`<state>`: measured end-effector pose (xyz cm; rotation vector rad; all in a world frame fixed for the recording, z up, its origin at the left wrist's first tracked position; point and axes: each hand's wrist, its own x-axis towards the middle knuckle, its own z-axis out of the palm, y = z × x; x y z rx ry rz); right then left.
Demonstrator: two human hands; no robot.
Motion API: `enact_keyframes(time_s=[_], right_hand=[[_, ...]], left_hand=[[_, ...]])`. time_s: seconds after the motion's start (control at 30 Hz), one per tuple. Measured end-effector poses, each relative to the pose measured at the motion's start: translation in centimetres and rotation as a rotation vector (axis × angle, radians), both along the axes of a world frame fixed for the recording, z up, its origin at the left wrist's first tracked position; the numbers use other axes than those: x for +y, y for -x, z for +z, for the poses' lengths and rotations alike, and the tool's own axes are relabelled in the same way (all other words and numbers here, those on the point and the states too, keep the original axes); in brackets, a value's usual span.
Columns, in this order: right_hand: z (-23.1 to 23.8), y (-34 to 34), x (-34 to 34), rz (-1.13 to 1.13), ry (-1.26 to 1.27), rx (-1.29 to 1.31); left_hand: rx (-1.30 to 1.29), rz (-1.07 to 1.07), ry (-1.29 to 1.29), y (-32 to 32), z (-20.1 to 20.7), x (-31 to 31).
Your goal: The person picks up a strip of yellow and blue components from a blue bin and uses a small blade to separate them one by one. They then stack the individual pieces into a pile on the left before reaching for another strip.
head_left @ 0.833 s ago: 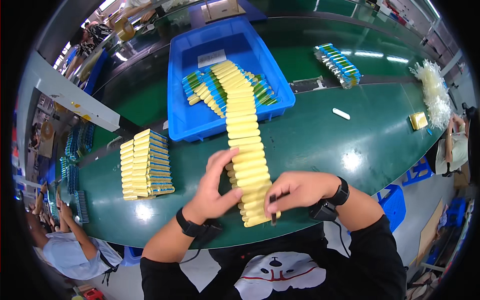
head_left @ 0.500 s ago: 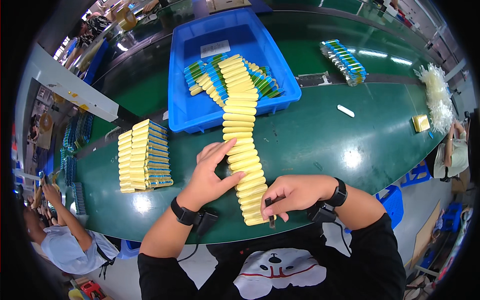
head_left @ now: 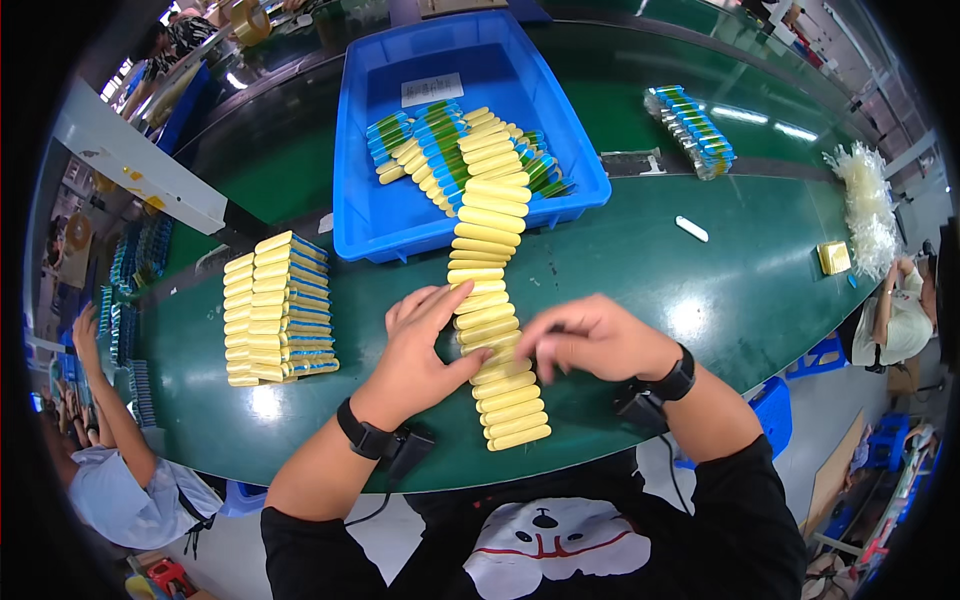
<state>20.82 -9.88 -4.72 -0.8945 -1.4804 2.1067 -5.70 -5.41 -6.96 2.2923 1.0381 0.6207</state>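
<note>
A long strip of yellow rounded bars (head_left: 487, 219) runs from the blue tray (head_left: 395, 243) down the green table toward me. My left hand (head_left: 420, 345) lies open across its left side, index finger and thumb apart and touching the bars. Over the strip's right side hovers my right hand (head_left: 585, 340), its fingers partly curled and smeared by motion. Whether anything is between those fingers is hidden. In the tray lie more such strips, some showing blue and green faces (head_left: 437, 140).
Stacked yellow bars (head_left: 280, 310) stand to the left. At the right are a blue-and-silver stack (head_left: 692, 132), a loose white bar (head_left: 691, 229), a small gold block (head_left: 832, 258) and a heap of clear plastic (head_left: 866, 205). Other people sit at both sides.
My right hand has moved up and away from the strip's near end; the small dark piece it held no longer shows. My left hand stays on the strip.
</note>
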Motion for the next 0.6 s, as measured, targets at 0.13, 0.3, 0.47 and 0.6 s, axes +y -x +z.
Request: enact_keyframes(time_s=[0.13,0.3,0.47,0.6], right_hand=[[-1.6,1.4,1.1,-0.483,-0.685,-0.096],[-1.7,3.4,1.6,-0.443,-0.932,-0.307],[-1.5,2.5,1.5,-0.488,-1.032,-0.45],[-1.1,0.9,1.0,-0.582,-0.922,-0.442]], left_hand=[[-0.004,0.001,0.005,-0.3,-0.3,0.0],[-0.007,0.001,-0.003,-0.3,-0.2,-0.1],[0.01,0.008,-0.005,0.0,-0.1,0.0],[-0.068,0.016,0.034,0.1,0.0,0.1]])
